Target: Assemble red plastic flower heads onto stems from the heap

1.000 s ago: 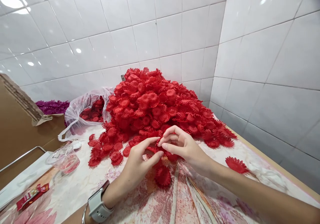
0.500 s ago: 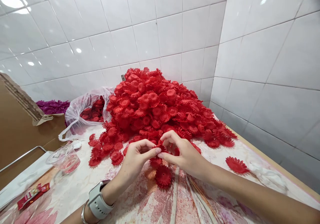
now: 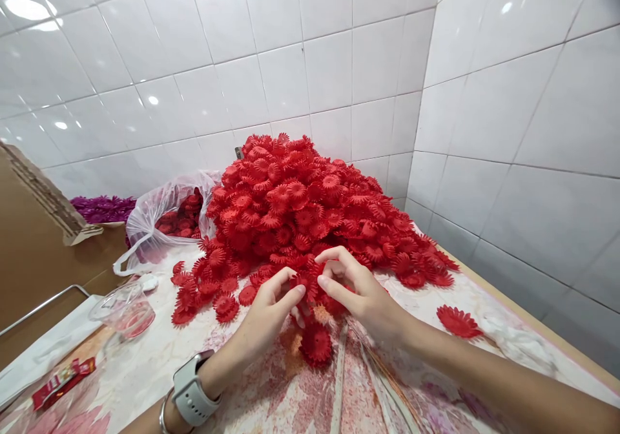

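Note:
My left hand hovers low over the front of a large heap of red artificial flower pieces. Its thumb and index finger are apart, with red petals showing behind the gap. Just to the right, my right hand has its fingers curved and parted, and no flower shows in its grasp. A narrow space separates the two thumbs. Below them, on the floral cloth, lies a round red flower piece with a small hole at its centre. Lower fingers of both hands are partly hidden.
An open plastic bag with darker red flowers lies left of the heap. Nearer are a clear cup, a red wrapper and a cardboard box. Pale strips lie in front; a single red flower sits right.
My hands, which were together at a red flower piece, have moved slightly apart and their thumbs no longer meet. The flower piece below them has barely shifted.

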Demonstrator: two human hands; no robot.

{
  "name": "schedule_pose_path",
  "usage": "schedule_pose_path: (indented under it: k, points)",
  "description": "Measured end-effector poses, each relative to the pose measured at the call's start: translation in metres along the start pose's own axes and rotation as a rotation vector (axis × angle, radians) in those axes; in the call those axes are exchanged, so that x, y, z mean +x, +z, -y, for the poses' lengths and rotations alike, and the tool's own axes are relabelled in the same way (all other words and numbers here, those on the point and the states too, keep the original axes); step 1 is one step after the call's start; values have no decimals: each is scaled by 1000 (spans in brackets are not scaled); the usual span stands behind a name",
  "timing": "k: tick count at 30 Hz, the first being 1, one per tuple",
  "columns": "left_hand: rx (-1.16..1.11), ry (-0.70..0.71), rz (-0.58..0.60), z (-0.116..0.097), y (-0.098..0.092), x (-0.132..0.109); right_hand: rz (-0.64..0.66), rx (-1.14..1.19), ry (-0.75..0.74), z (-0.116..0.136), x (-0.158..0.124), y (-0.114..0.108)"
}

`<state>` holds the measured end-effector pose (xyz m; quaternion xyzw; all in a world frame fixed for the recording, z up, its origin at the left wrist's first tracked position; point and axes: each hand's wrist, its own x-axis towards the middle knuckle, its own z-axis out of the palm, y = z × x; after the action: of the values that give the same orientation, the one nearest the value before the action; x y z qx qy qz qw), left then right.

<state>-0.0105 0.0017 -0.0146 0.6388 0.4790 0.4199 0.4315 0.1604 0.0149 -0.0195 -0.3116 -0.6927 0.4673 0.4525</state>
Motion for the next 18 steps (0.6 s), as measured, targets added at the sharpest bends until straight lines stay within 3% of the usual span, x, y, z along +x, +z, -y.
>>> schedule_pose_path:
  k: [3,7,11,18]
  points:
    - [-5,28,53,-1,0,-1,91,10,-26,-3,0,2]
    - [-30,-26,223,-10,2,-7,151,8,-68,-4,-1,4]
    - [32,-37,152,-16,5,-13,168,-50,-65,-1,-3,3]
    - [169,-56,62,-4,3,-7,-127,-38,-106,2,-4,2]
